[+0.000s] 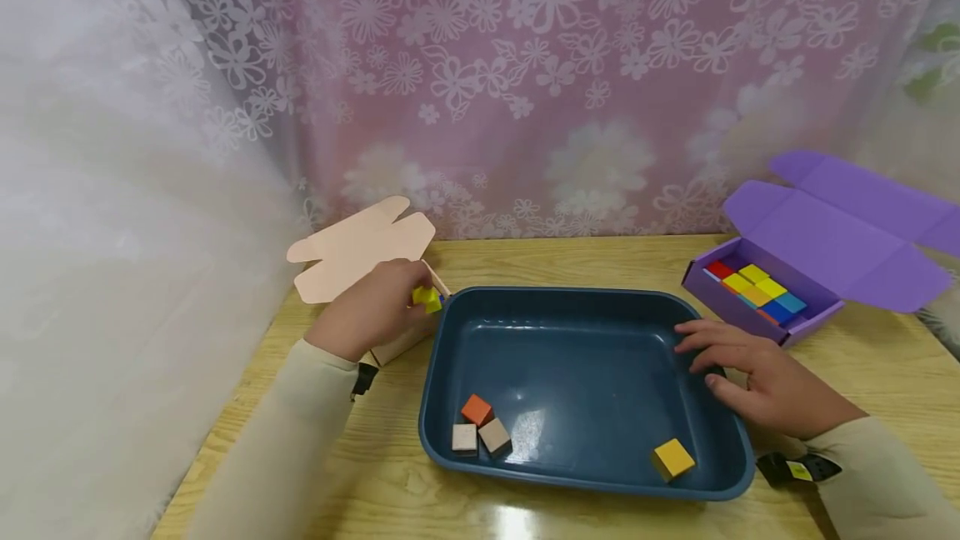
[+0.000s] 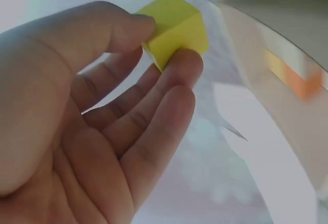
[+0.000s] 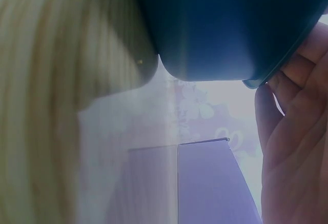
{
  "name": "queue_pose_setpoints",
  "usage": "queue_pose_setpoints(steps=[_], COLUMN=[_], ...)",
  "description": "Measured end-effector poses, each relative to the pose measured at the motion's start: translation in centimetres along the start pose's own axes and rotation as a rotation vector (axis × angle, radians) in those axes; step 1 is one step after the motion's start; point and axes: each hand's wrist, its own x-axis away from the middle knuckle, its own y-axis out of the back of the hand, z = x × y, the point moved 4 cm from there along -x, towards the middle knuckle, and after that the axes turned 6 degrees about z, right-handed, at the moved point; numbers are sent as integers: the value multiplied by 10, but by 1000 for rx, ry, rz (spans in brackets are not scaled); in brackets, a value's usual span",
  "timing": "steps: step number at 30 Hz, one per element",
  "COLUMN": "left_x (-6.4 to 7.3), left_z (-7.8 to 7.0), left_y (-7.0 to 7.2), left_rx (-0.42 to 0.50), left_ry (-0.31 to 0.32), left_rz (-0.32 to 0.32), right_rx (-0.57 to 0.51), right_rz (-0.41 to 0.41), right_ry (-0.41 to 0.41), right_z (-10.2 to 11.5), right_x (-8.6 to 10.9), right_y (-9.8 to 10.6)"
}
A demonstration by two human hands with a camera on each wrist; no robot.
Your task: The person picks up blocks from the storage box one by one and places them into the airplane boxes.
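My left hand [image 1: 386, 300] pinches a yellow cube [image 2: 177, 26] between thumb and fingertips, over the beige cardboard box [image 1: 405, 344] at the left. The hand covers most of that box's inside; in the left wrist view an orange block [image 2: 306, 83] shows in it, blurred. My right hand [image 1: 757, 369] rests on the right rim of the dark blue tray [image 1: 555, 357], fingers loosely spread over the edge. Inside the tray, an orange cube [image 1: 477, 409] and two pale wooden cubes [image 1: 464, 438] sit together at the front left. A golden yellow cube [image 1: 672, 458] lies at the front right.
Behind my right hand stands an open purple box [image 1: 708, 283] with several coloured cubes [image 1: 753, 282] in it, its lid [image 1: 825, 232] folded back. The beige lid [image 1: 360, 252] leans open at the back left. A pink flowered curtain [image 1: 525, 107] hangs behind the wooden table [image 1: 570, 261].
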Motion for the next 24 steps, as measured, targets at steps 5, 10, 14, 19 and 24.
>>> queue_pose_setpoints(steps=[5,10,14,19,24], left_x=[1,-2,-8,-15,-15], left_z=[41,64,72,78,76], left_y=[-8,-24,-36,-47,-50], left_rx=[32,60,40,24,52], left_ry=[148,264,308,331,325], left_rz=[28,67,78,111,117], right_rx=[-11,-13,-14,-22,-16], right_rz=[-3,-7,-10,1,6], right_ry=[10,26,44,26,6], right_z=[-1,-2,-3,-2,-1], right_x=[0,-1,-2,-2,-1], right_y=[1,0,-1,-2,1])
